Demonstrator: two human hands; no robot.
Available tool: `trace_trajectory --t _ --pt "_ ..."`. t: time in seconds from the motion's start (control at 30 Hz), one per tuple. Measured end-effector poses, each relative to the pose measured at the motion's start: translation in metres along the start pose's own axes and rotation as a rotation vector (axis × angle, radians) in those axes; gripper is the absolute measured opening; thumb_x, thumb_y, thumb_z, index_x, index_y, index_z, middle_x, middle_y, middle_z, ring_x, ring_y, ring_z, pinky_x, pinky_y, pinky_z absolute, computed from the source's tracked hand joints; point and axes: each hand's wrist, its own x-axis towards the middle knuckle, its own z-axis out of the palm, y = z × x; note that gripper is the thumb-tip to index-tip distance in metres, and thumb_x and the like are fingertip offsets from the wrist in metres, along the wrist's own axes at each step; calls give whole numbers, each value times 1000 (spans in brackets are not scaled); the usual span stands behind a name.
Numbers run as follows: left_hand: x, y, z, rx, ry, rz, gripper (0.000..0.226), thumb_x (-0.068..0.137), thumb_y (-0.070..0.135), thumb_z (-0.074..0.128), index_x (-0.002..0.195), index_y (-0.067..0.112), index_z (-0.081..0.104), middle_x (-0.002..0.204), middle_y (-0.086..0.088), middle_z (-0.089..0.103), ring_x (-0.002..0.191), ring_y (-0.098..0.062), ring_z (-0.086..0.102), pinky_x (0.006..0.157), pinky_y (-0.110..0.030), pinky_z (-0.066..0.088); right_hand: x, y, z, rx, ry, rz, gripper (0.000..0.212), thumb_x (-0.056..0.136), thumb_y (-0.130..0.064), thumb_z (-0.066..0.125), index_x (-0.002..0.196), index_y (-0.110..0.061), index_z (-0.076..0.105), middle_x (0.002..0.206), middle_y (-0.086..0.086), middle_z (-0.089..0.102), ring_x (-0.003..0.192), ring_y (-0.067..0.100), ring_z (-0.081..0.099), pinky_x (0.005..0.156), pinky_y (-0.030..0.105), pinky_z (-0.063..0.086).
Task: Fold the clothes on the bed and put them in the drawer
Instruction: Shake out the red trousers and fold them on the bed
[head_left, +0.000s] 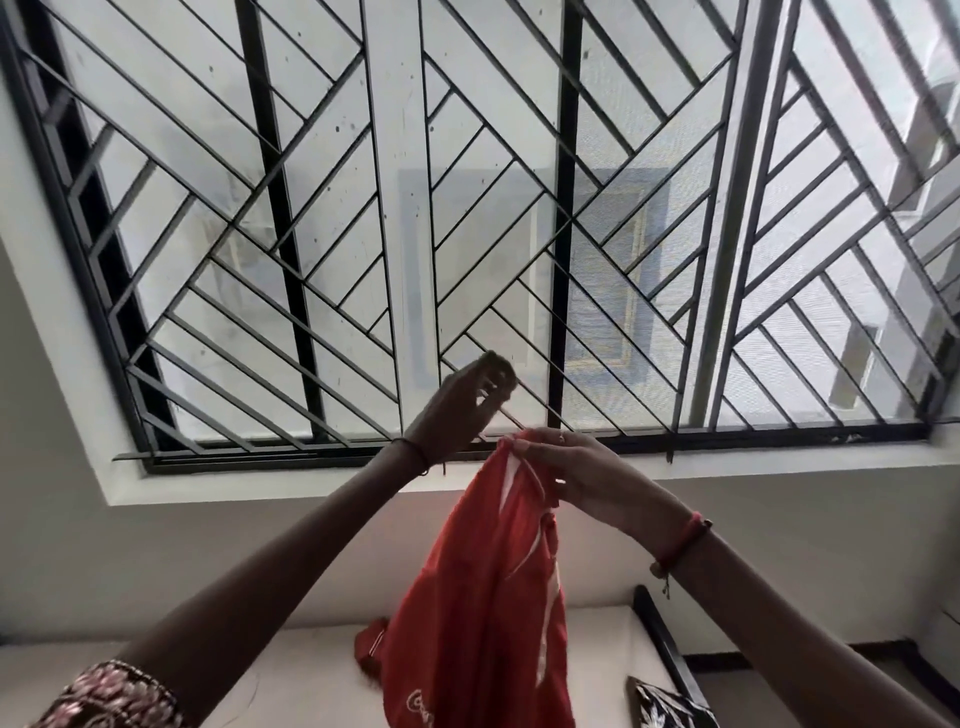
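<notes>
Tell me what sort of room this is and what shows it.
Most likely a bedroom in a home. A pale mattress with a dark frame lies below a large window with a metal grille, and the right hand holds up a red garment while the left hand is raised beside it.

My left hand (462, 405) is motion-blurred, finger pose unreadable. Red garment (483, 613) runs off the bottom edge, its white print cut mid-word. Black patterned cloth (662, 704) lower right is cropped, can't identify it.
</notes>
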Motion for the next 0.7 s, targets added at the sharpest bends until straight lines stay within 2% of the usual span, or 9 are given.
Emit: trace_trajectory --t 0.07,0.17,0.27,0.33,0.4,0.53,0.57,0.63,0.7 --pt "-7 -7 -3 -51 21 -173 5 92 12 59 87 11 59 61 8 59 55 -7 58 59 -19 45 3 -1 0 83 70 74 26 84 -27 64 101 -7 66 70 0 61 53 7 56 45 19 44" --pt "-28 -10 2 -254 -202 -378 27 92 31 56 71 15 62 57 4 61 49 -7 57 54 -20 45 3 0 -4 204 118 251 34 87 -42 59 75 -11 66 61 3 65 46 11 60 48 25 51" --pt "-50 -6 12 -314 -437 -416 36 91 43 53 83 11 66 77 -1 66 65 -4 64 61 -16 47 -1 2 -5 194 51 327 37 89 -40 56 73 -9 69 63 5 68 49 14 64 51 29 54" --pt "-56 -10 17 -228 -544 -398 40 87 44 57 95 6 66 87 -3 67 78 -3 64 72 -19 52 -3 2 -4 221 40 300 23 94 -24 54 81 -8 65 61 5 67 47 14 64 44 26 53" --pt "-59 -15 21 -161 -566 -401 37 84 39 65 104 8 62 99 -3 66 91 -8 63 84 -24 52 -3 3 -6 233 49 225 9 91 -17 56 88 -10 62 62 3 66 47 12 63 44 24 53" --pt "-50 -19 23 -173 -468 -313 39 86 13 68 118 0 52 114 -4 58 104 -7 56 92 -9 42 -6 -2 -15 135 66 62 17 76 -19 65 91 -11 70 79 1 71 68 10 65 65 22 52" --pt "-46 -18 21 -204 -478 -294 37 87 11 67 118 -3 53 112 -7 59 103 -8 56 93 -13 44 -8 -3 -18 91 72 18 18 77 -18 64 91 -10 71 81 0 72 73 9 66 70 21 51" --pt "-37 -15 17 -241 -511 -272 31 89 15 63 109 -9 58 98 -10 61 93 -12 54 85 -31 48 -10 -5 -23 -30 85 -63 21 80 -19 63 97 -9 72 89 0 74 88 10 67 82 23 49" --pt "-27 -16 14 -255 -552 -274 24 91 14 59 93 -10 63 81 -1 58 81 -9 49 76 -30 44 -11 -5 -29 -147 114 -121 26 83 -23 65 104 -10 73 102 4 73 105 17 64 94 29 45"
